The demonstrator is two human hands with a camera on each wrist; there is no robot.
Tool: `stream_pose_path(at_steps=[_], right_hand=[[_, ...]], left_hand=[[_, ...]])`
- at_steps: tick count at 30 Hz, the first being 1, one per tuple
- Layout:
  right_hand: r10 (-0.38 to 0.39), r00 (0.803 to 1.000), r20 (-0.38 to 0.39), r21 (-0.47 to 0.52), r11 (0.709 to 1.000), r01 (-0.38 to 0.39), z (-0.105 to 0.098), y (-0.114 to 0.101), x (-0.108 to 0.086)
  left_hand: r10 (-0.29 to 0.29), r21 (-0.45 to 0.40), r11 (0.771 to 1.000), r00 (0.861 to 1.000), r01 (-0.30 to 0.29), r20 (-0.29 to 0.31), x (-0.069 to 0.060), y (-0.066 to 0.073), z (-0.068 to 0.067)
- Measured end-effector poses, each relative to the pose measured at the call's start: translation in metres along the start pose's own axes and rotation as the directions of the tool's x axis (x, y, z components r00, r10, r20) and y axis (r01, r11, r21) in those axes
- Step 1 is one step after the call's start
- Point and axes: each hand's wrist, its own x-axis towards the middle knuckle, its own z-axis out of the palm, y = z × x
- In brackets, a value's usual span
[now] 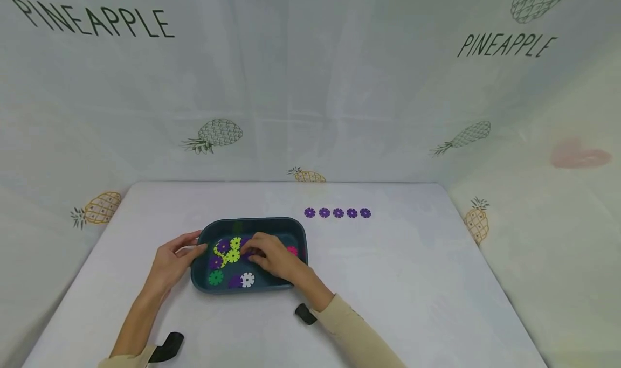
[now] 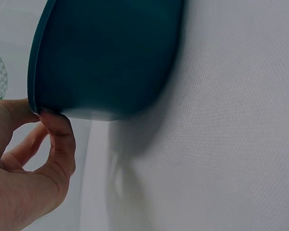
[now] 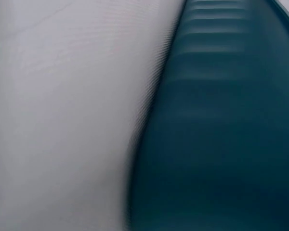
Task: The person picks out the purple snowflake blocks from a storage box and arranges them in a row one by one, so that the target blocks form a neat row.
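A dark teal tray point(image 1: 264, 288) holds flower-shaped discs: several yellow-green point(image 1: 233, 256) and purple point(image 1: 223, 245) ones, a green one point(image 1: 215, 277), a white one point(image 1: 247, 279) and a pink one point(image 1: 292, 250). The left hand point(image 1: 170, 263) pinches the tray's left rim; the left wrist view shows its thumb and fingers point(image 2: 60, 139) on the rim of the tray point(image 2: 106, 57). Inside the tray, the right hand point(image 1: 276, 257) reaches down with bent fingers over purple discs; whether it pinches one is hidden. Only the tray's outer wall point(image 3: 216, 134) and white cloth show in the right wrist view.
Several purple discs point(image 1: 338, 213) lie in a straight row on the white table point(image 1: 388, 292), behind and right of the tray. A white curtain point(image 1: 310, 88) with printed pineapples hangs behind the table. Dark bands point(image 1: 167, 347) are at both wrists.
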Motion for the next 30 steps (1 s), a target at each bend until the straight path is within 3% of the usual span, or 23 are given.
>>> stream_pose_path(at_steps=[5, 9, 12, 16, 19, 23, 30], right_hand=[[0.039, 0.991, -0.131, 0.04, 0.999, -0.034, 0.0, 0.0, 0.001], [0.083, 0.968, -0.235, 0.101, 0.993, -0.06, -0.002, 0.001, 0.001], [0.119, 0.939, -0.323, 0.166, 0.984, -0.067, -0.004, 0.002, 0.002], [0.174, 0.881, -0.439, 0.252, 0.966, -0.065, -0.008, 0.004, 0.002], [0.217, 0.854, -0.473, 0.325, 0.944, -0.059, -0.013, 0.006, 0.001], [0.277, 0.835, -0.475, 0.402, 0.913, -0.073, -0.023, 0.011, -0.001], [0.387, 0.782, -0.489, 0.446, 0.881, -0.157, -0.049, 0.023, -0.01]], left_hand=[[-0.004, 0.0, 1.0, 1.0, 0.004, 0.002, -0.001, 0.0, -0.001], [-0.017, -0.012, 1.0, 1.0, 0.017, 0.009, -0.001, 0.001, -0.001], [-0.021, -0.008, 1.0, 1.0, 0.021, 0.009, 0.0, 0.001, -0.001], [-0.019, -0.001, 1.0, 1.0, 0.019, 0.007, 0.001, 0.001, -0.001], [-0.022, 0.003, 1.0, 1.0, 0.022, 0.002, 0.0, 0.0, -0.001], [-0.015, 0.0, 1.0, 1.0, 0.015, -0.004, -0.001, 0.0, -0.002], [-0.005, -0.007, 1.0, 1.0, 0.005, -0.004, 0.0, 0.0, -0.001]])
